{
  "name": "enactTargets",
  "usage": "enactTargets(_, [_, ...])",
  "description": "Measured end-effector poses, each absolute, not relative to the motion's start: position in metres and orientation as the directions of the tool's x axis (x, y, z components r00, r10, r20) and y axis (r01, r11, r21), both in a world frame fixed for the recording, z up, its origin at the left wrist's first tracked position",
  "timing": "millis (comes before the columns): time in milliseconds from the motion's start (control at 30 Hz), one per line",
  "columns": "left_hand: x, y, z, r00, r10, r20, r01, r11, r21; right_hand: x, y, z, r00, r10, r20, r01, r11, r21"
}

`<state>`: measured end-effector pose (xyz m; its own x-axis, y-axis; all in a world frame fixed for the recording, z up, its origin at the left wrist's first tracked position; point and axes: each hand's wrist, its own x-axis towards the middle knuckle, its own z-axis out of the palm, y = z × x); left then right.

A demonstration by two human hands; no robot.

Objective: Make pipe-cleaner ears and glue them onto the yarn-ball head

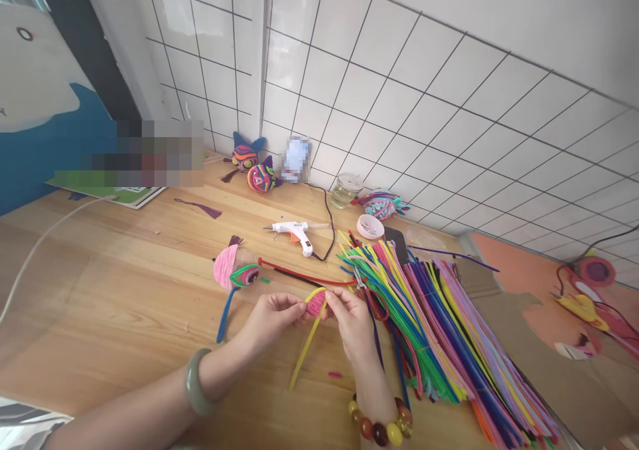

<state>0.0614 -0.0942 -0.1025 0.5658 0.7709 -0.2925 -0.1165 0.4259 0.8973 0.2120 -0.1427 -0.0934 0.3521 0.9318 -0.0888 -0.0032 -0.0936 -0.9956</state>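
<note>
Between my two hands is a small pink piece of coiled pipe cleaner (315,303) with a yellow pipe cleaner (310,343) along its upper edge. The yellow one's loose end hangs down toward the table. My left hand (273,318) pinches the left end of the piece. On its right end, my right hand (352,320) closes thumb and fingers over the pink and yellow. To the left of my hands lies a round craft piece (227,267) wrapped in pink, with a green-rimmed eye and a blue strip below.
A white glue gun (294,231) lies beyond my hands. Bundles of coloured pipe cleaners (414,323) cover the right side, with scissors (360,280) by them. Finished crafts (262,176), a glass jar (345,190) and a pink bowl (370,226) stand along the tiled wall.
</note>
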Motion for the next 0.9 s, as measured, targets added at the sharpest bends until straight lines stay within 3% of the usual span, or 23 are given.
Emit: enactTargets(900, [0.063,-0.095,-0.096,0.578,0.773,-0.261,-0.128,0.402,0.907,0.206,-0.138,-0.092,0.410,0.908,-0.086,-0.053,-0.071,-0.996])
